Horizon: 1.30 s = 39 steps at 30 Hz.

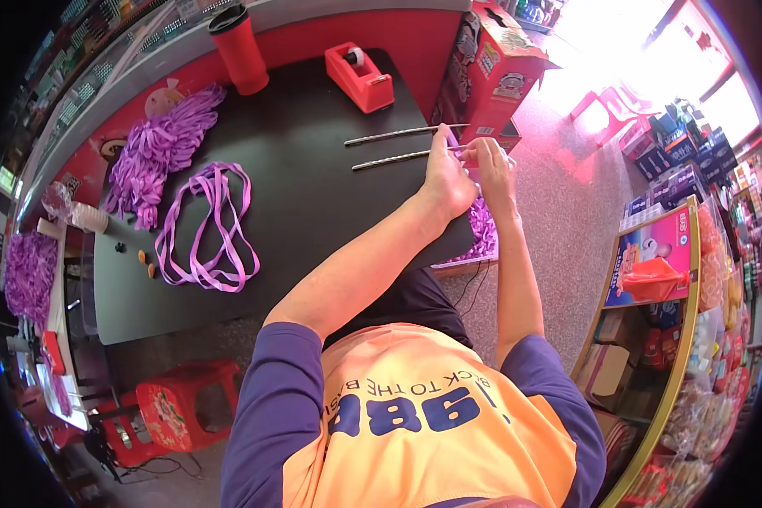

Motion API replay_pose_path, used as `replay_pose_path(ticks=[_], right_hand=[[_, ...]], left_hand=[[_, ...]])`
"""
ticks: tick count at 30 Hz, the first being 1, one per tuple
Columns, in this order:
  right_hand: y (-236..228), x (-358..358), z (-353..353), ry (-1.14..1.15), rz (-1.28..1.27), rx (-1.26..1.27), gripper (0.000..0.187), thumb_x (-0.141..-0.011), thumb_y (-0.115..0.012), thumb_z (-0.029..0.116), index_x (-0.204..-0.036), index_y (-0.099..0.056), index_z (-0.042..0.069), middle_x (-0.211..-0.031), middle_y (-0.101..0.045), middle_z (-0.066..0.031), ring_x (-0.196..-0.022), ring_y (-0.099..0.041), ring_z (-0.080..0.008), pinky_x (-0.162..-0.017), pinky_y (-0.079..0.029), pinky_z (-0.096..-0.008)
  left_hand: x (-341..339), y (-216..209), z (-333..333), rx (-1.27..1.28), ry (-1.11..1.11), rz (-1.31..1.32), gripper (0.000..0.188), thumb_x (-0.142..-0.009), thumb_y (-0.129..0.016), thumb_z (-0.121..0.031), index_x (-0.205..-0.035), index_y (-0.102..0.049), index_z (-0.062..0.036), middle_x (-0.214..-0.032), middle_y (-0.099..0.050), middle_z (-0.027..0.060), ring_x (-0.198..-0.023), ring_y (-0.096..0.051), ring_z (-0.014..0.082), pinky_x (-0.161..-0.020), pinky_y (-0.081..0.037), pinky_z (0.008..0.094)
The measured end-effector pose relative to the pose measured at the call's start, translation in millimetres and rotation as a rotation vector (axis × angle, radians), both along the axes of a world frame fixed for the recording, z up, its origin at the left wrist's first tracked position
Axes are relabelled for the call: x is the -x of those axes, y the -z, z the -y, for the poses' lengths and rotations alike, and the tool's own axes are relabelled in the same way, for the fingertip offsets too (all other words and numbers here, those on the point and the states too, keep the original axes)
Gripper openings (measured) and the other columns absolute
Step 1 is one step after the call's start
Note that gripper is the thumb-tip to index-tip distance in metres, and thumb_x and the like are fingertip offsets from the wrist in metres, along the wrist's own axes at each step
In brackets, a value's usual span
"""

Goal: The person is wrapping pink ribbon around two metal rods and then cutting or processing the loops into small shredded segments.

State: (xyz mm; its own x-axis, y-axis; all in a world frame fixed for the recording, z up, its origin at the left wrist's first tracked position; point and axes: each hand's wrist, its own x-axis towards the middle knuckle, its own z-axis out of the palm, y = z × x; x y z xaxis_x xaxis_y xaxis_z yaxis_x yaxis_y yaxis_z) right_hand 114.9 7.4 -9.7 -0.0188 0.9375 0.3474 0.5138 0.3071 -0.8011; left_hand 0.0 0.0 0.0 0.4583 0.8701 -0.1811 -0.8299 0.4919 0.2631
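At the table's right edge, two thin metal rods (389, 161) lie parallel and stick out over the tabletop. My left hand (450, 182) is closed at their right ends, thumb extended, with a bit of purple ribbon (455, 152) showing at its fingers. Close beside it, my right hand (493, 165) pinches the same ribbon. Part of the ribbon and the rod ends are hidden by my fingers. Beneath my hands, a heap of purple ribbon (483, 230) lies in a light-rimmed container past the table edge.
On the black table (313, 203) are a loose purple ribbon loop (229, 233), a bunch of ribbon loops (165, 148), a red tumbler (241, 55), a red tape dispenser (360, 78) and paper cups (89, 218). A red stool (173, 415) stands at left, a cardboard box (504, 68) beyond, a shelf (643, 339) at right.
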Motion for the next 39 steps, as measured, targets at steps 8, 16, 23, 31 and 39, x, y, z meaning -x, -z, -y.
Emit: replay_pose_path(ticks=[8, 16, 23, 31, 39], right_hand=[[-70, 41, -39, 0.054, 0.460, -0.358, 0.025, -0.088, -0.056, 0.027, -0.096, -0.069, 0.008, -0.087, -0.069, -0.0093, -0.082, -0.061, -0.0258, -0.078, -0.045, -0.0358], [-84, 121, -155, -0.318, -0.045, 0.341, 0.027, -0.088, -0.060, 0.028, -0.096, -0.069, 0.004, -0.083, -0.067, -0.0013, -0.055, -0.043, -0.0059, -0.051, -0.035, -0.0202], [-88, 153, -168, -0.227, -0.069, 0.728, 0.017, -0.079, -0.069, 0.025, -0.073, -0.067, 0.008, -0.057, -0.051, 0.0063, -0.042, -0.026, -0.0012, -0.039, -0.016, -0.0205], [-89, 142, -166, -0.244, -0.197, 0.701, 0.019, -0.078, -0.072, 0.023, -0.068, -0.064, 0.008, -0.061, -0.057, 0.0046, -0.043, -0.028, -0.0007, -0.040, -0.017, -0.0200], [-92, 116, -140, -0.384, -0.343, 0.739, 0.018, -0.080, -0.072, 0.020, -0.085, -0.067, 0.004, -0.066, -0.058, 0.0015, -0.045, -0.033, -0.0009, -0.040, -0.021, -0.0181]], left_hand=[[1, -4, 4, -0.091, -0.109, -0.025, 0.085, -0.086, -0.033, -0.066, -0.144, -0.014, -0.0071, -0.153, -0.003, 0.0082, -0.141, 0.008, 0.0243, -0.108, 0.012, 0.0531], [-7, 11, 2, -0.134, -0.148, 0.067, 0.071, -0.091, -0.037, -0.056, -0.144, -0.021, -0.0116, -0.145, -0.027, 0.0071, -0.137, -0.019, 0.0229, -0.110, -0.009, 0.0494], [-2, 3, 5, -0.116, -0.136, 0.210, 0.044, -0.091, -0.045, -0.046, -0.117, -0.051, -0.0116, -0.118, -0.054, 0.0052, -0.115, -0.048, 0.0209, -0.101, -0.034, 0.0394], [-1, -1, 6, -0.119, -0.121, 0.172, 0.053, -0.094, -0.038, -0.046, -0.132, -0.040, -0.0091, -0.134, -0.045, 0.0083, -0.125, -0.041, 0.0231, -0.105, -0.030, 0.0417], [-4, 4, 4, 0.012, -0.166, -0.008, 0.079, -0.088, -0.039, -0.061, -0.146, -0.014, -0.0125, -0.150, -0.014, 0.0081, -0.139, -0.013, 0.0234, -0.112, -0.003, 0.0455]])
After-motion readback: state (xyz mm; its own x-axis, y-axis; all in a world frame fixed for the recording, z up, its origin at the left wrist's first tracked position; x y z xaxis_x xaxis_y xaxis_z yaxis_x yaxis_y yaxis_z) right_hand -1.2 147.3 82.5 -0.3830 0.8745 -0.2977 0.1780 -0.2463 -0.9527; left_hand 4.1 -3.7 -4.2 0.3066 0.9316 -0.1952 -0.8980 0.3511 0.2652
